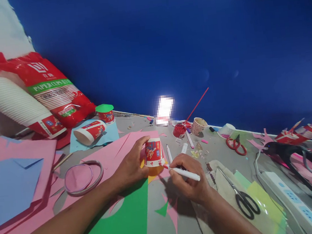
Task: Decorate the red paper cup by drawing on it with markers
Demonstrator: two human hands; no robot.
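My left hand (pixel 134 160) is wrapped round the left side of a red and white paper cup (pixel 153 153), which stands mouth down, with small red marks along its white band. In my right hand (pixel 189 178) is a white marker pen (pixel 188 174), its red tip at the cup's lower right edge. Whether the tip touches the cup I cannot tell. Under and beside the cup lie pink paper (pixel 125 142), a green sheet (pixel 122 221) and a bit of orange paper (pixel 151 178). Another marker (pixel 169 153) and a white cap-like piece (pixel 184 148) lie just beyond.
At left are a stack of paper cups (pixel 9 99), a red cup bag (pixel 55 90) and blue paper (pixel 9 181). Black-handled scissors (pixel 247 204), red-handled scissors (pixel 235 146) and a power strip (pixel 293 199) lie at right. A blue wall (pixel 164 38) rises behind.
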